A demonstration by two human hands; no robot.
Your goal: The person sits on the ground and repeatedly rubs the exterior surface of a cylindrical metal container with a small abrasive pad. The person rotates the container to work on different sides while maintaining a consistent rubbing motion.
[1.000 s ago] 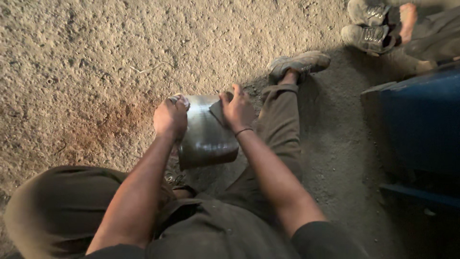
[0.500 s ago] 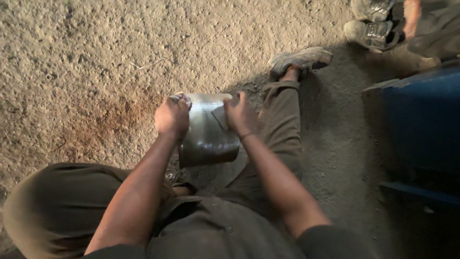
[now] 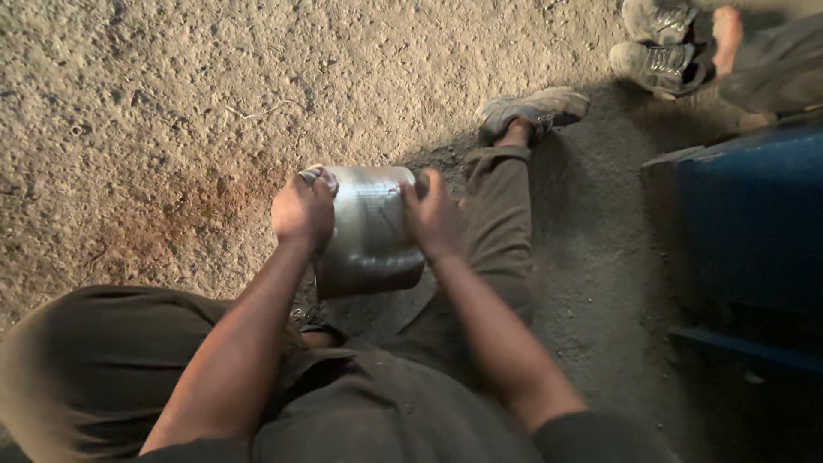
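Head view: a metal sheet (image 3: 370, 231), bent into a curve, rests on the sandy ground (image 3: 154, 103) between the person's legs. The left hand (image 3: 303, 211) is closed over its left edge. The right hand (image 3: 433, 219) grips its right edge, fingers curled around it. A blue bin (image 3: 754, 223) stands at the right, and another person's shoes (image 3: 660, 51) show at the top right corner.

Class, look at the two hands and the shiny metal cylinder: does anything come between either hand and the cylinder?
Nothing visible does. The left hand grips the left side of the metal cylinder and the right hand presses on its right side, both directly on the metal. The cylinder sits above the ground between the person's legs.
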